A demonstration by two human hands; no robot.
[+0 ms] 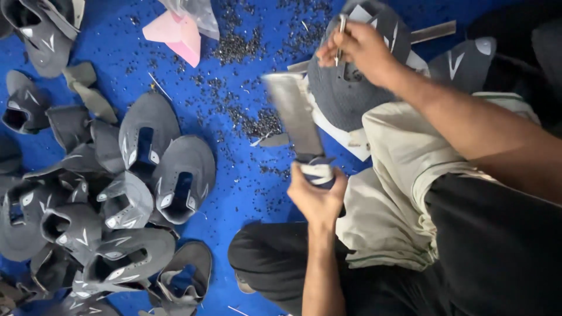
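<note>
Head view: left hand (316,199) is gripping a mallet (295,117); right hand (357,47) is pinching a punch (341,36) on a shoe upper (345,96).

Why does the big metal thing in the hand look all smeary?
In the head view, the flat metal tool in the left hand is motion-blurred; the right hand and the grey shoe uppers look sharper, and the light is even, without glare.
</note>
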